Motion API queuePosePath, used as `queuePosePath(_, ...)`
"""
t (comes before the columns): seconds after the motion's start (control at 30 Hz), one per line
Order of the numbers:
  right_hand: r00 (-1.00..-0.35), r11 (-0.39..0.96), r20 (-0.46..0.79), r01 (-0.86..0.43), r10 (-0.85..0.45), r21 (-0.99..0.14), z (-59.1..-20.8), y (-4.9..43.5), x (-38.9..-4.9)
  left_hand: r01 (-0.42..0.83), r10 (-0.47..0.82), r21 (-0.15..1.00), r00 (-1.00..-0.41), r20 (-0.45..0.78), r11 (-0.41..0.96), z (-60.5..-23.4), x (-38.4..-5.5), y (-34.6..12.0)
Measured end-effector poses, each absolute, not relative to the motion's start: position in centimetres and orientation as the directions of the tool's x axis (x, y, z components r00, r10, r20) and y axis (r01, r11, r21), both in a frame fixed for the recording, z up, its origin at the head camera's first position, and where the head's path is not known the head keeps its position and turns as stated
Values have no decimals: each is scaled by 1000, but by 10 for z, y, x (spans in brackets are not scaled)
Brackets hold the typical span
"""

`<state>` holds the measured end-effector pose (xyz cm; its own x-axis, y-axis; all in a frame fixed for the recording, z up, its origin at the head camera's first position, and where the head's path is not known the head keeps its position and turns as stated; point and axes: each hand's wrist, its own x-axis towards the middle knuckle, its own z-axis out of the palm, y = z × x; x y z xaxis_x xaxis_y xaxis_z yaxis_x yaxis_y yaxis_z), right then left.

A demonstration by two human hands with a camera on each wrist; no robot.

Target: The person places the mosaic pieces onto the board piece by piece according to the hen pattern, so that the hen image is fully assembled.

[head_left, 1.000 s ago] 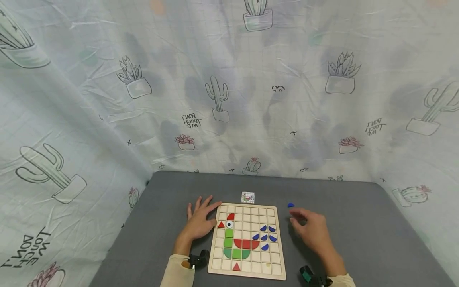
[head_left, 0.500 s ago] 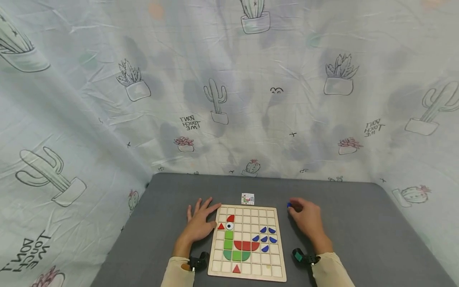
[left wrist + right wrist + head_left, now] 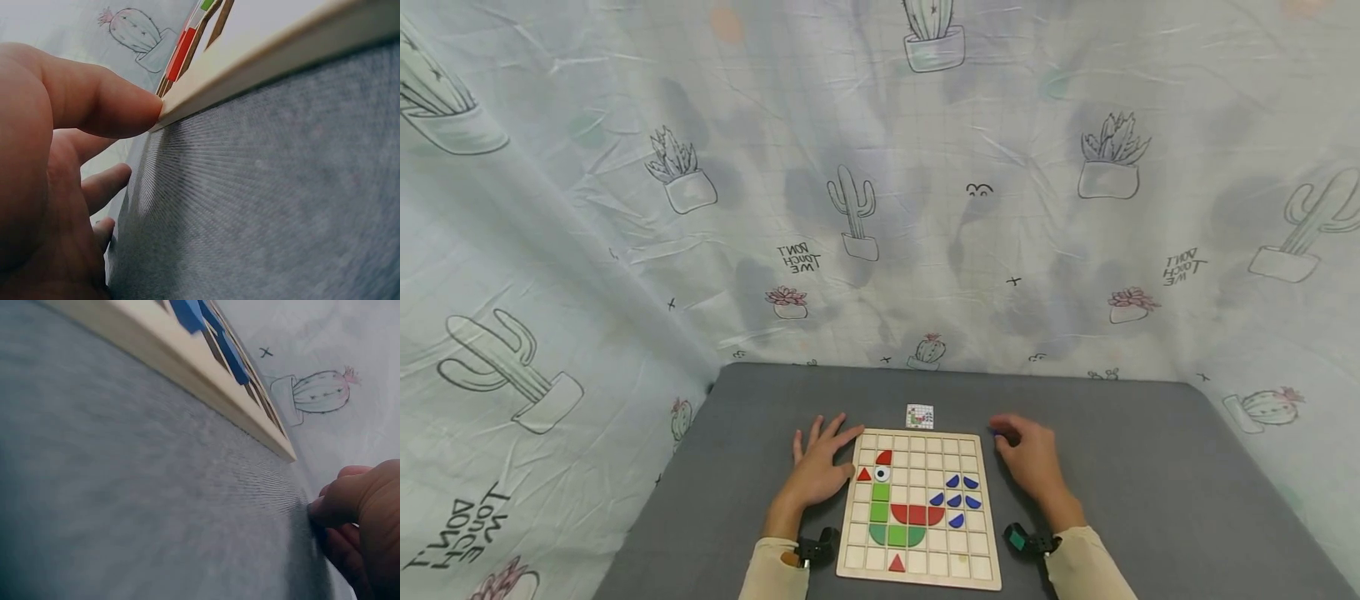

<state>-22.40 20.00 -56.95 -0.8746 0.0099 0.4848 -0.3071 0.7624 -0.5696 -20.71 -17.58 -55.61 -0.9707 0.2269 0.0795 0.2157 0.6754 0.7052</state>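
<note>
A square-gridded wooden board lies on the table, with red, green and blue flat pieces in its cells. My left hand rests at the board's left edge, fingers spread; its thumb touches the rim in the left wrist view. Beyond the board's upper right corner, my right hand pinches a blue half-round piece between thumb and fingers, low over the table. The fingers mostly hide that piece; only a dark blue bit shows in the right wrist view. Several similar blue pieces sit on the board's right side.
A small pattern card lies just behind the board, showing a similar coloured figure. The grey table ends at a hanging cloth printed with cacti, behind and at both sides.
My right hand reached forward to the loose blue piece, closed its fingers on it and shifted it left towards the board. The left hand stayed at the board's edge.
</note>
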Motion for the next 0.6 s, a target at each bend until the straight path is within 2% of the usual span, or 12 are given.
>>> queuePosePath(0.33, -886, 766, 464, -292, 10, -573, -560, 202, -173, 214, 224, 710, -971, 81, 671, -558, -208, -175)
queuePosePath(0.6, -933, 729, 360, -238, 12, -641, -551, 182, -126, 223, 233, 712, -969, 86, 666, -556, -208, -176)
